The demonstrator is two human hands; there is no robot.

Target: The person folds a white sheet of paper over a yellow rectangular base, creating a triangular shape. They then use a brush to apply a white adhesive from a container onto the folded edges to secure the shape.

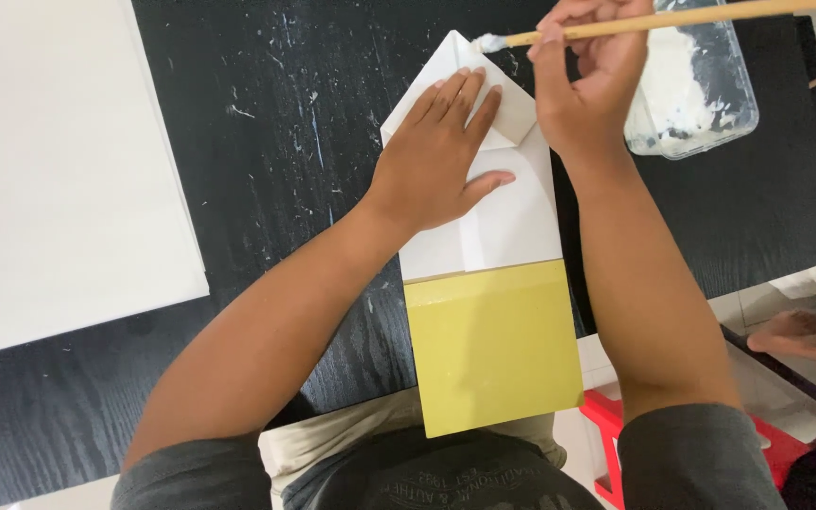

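Observation:
My left hand (441, 156) lies flat, fingers spread, on a folded white paper piece (512, 222) with a pointed top, pressing it onto the black table (276, 170). The lower part of that piece is yellow-green (493, 345) and hangs over the table's near edge. My right hand (586, 80) grips a thin wooden brush (672, 19) whose white, glue-covered tip (489, 42) touches the paper's pointed top edge.
A clear plastic tray of white paste (701, 90) sits just right of my right hand. A large white sheet (59, 170) covers the table's left part. A red stool (606, 420) and another person's foot (786, 332) are on the floor at right.

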